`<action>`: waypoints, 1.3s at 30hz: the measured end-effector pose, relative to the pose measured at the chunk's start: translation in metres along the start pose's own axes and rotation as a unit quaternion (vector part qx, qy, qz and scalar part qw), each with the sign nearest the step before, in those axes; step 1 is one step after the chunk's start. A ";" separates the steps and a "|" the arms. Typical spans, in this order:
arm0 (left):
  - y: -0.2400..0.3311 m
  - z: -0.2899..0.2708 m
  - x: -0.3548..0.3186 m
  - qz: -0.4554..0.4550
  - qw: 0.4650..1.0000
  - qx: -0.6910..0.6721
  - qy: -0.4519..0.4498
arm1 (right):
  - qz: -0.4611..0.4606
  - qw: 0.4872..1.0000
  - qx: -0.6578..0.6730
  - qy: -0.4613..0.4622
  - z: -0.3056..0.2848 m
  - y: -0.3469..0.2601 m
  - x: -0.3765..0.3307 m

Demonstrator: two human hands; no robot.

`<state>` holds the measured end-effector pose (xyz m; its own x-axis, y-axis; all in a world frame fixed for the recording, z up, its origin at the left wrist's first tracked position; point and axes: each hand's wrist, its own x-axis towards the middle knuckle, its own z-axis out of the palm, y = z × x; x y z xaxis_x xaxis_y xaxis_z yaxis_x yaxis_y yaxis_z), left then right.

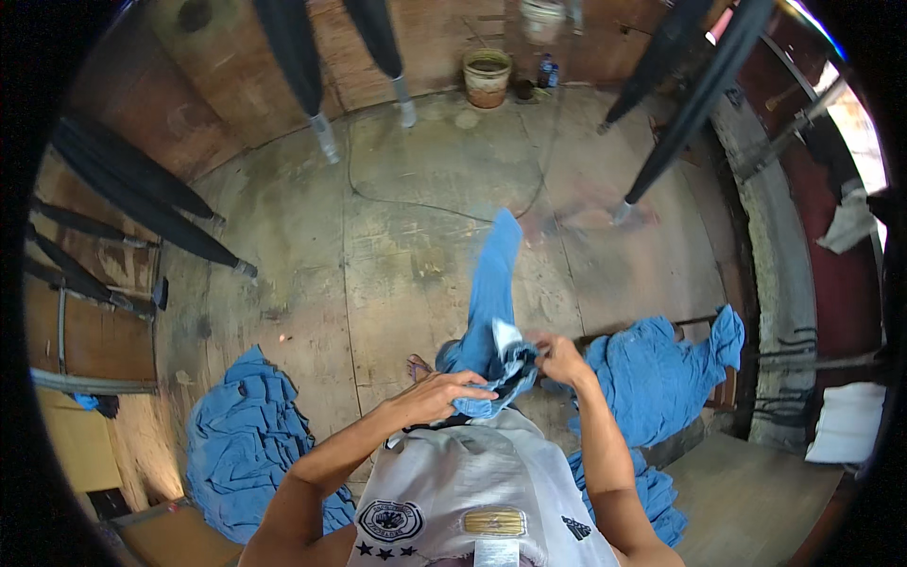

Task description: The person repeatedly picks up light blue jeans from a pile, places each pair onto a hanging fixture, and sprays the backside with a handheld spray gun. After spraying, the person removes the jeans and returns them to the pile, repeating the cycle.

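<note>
A person's left hand [444,395] and right hand [561,359] pinch the bunched end of blue trousers [492,283], a clothes pile [244,444] left of them, a clothes heap [647,383] right.

Held garment [493,283]: blue woven cloth, denim-like, matt, softly creased. Left heap [244,444] and right heap [642,378]: the 2 looked to be similar blue cloth, matt, heavily wrinkled. Shirt [430,477]: white cloth, smooth weave, with a gold patch [494,522] of faint sheen. Floor [416,274]: wood-like sheets, worn, scuffed, stained, dull with a slight shine in places. Wall [425,47]: brown wood panelling, blotched. Hanging tapered legs [293,57]: black, matt, cloth-like; their tips [324,140] were grey and looked metallic. Bucket [487,85]: apparently plastic, grimy outside. Ledge [775,255]: grey, rough, concrete-like. White sheet [850,422]: matt; cloth or paper could not be determined.
</note>
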<state>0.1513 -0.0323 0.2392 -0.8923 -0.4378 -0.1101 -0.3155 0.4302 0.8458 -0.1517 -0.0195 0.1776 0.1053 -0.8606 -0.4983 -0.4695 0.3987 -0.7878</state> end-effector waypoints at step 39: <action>-0.340 -0.127 0.013 -0.431 0.859 0.026 0.274 | -0.048 0.936 -0.328 -0.121 0.026 -0.174 0.455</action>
<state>0.2883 -0.2842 0.0162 -0.0379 -0.9112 -0.4101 -0.8100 -0.2123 0.5467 0.0002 -0.4717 0.0785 0.3331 -0.7540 -0.5661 -0.8766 -0.0264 -0.4805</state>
